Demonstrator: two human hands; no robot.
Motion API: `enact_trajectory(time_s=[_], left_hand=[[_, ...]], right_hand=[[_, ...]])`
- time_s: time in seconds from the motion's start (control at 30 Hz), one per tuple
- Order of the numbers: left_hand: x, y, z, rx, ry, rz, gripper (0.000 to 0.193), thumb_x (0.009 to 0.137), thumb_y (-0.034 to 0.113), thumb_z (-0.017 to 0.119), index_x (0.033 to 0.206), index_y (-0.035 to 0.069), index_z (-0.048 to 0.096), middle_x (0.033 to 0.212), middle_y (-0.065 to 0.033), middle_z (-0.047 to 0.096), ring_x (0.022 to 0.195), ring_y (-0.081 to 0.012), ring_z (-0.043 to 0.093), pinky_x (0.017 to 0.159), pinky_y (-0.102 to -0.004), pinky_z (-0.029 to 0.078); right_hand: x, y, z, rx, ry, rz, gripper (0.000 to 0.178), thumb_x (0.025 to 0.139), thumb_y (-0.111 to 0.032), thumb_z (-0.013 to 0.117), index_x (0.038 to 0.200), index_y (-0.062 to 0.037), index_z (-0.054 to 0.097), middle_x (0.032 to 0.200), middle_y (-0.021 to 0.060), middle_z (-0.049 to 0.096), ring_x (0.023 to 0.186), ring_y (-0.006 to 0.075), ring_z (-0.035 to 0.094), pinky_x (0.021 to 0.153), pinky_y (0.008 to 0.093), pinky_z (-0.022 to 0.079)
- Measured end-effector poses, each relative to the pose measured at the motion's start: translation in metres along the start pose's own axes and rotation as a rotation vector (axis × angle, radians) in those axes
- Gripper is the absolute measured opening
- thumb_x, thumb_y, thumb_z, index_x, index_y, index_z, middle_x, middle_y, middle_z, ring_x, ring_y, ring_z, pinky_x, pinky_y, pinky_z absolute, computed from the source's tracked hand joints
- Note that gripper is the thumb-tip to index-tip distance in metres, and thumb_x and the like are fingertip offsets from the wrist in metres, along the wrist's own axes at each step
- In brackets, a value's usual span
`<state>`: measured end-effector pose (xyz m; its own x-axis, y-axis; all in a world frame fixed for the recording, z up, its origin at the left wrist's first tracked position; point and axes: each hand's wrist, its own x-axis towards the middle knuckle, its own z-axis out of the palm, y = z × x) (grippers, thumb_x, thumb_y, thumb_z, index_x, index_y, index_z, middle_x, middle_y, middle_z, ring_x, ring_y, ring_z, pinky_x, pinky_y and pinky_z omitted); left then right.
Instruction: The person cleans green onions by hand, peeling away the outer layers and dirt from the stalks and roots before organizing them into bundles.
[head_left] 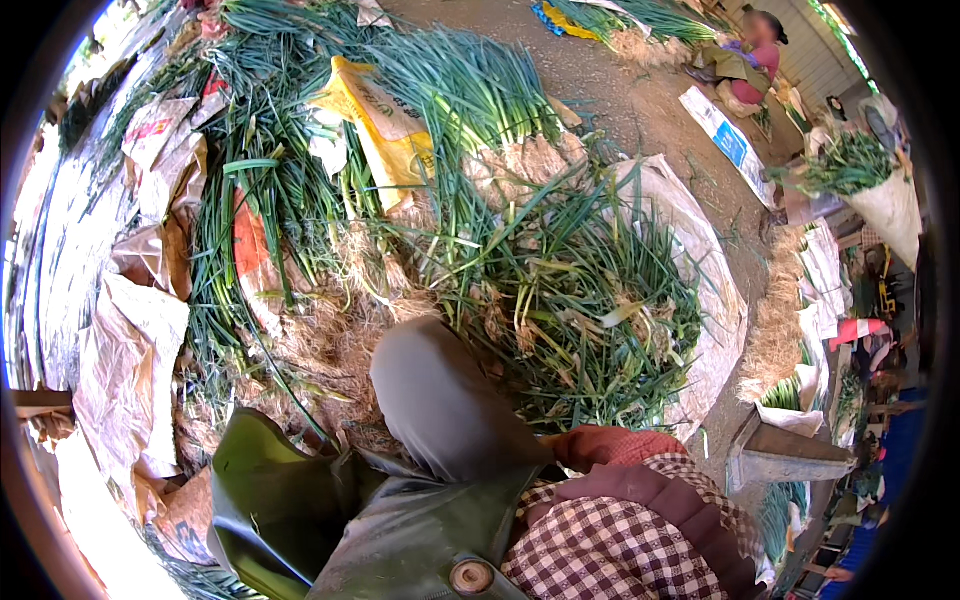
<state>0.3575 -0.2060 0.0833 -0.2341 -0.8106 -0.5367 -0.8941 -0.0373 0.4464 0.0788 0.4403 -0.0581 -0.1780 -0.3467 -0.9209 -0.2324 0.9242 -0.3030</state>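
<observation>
My right arm, in a checked brown-and-white sleeve (600, 545) with a red patterned cuff (620, 446), reaches in from the lower right. Its end passes behind my raised knee (440, 390), which hides my right hand. My left hand does not show. Right beyond the knee lies a loose heap of green onion leaves and trimmings (600, 330), some yellowed. Left of it are green onions with dry, tan roots (345, 330). Farther off, a thick bundle of green onions (480, 90) lies with its pale roots toward me. A dark green apron (430, 530) covers my lap.
A yellow-and-white sack (380, 130) lies among the onions. Pale sacking (715, 300) edges the heap on the right. Crumpled sacks (130, 350) lie at left. A wooden stool (785, 455) stands at right. Another person (745, 60) sits at the far right near more onions.
</observation>
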Motion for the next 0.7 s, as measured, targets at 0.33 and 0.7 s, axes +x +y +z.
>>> enact_trajectory(time_s=[0.33, 0.7], left_hand=[[0.038, 0.055, 0.035, 0.171, -0.044, 0.052, 0.025, 0.078, 0.019, 0.053, 0.096, 0.003, 0.058, 0.087, -0.0082, 0.059, 0.076, -0.0172, 0.056, 0.065, -0.028, 0.045], [0.023, 0.094, 0.019, 0.346, 0.038, 0.049, 0.023, 0.075, 0.018, 0.052, 0.091, 0.003, 0.06, 0.085, -0.0097, 0.06, 0.076, -0.0199, 0.057, 0.066, -0.0297, 0.046]], right_hand=[[0.074, -0.067, -0.117, -0.212, -0.097, -0.121, 0.017, 0.068, -0.015, 0.054, 0.079, -0.0041, 0.061, 0.07, 0.0128, 0.058, 0.064, 0.0285, 0.056, 0.06, 0.0436, 0.047], [0.176, -0.115, -0.374, -1.052, 0.532, -0.127, 0.031, 0.082, -0.035, 0.041, 0.095, -0.0139, 0.06, 0.111, 0.0019, 0.055, 0.118, 0.0236, 0.038, 0.103, 0.0511, 0.005]])
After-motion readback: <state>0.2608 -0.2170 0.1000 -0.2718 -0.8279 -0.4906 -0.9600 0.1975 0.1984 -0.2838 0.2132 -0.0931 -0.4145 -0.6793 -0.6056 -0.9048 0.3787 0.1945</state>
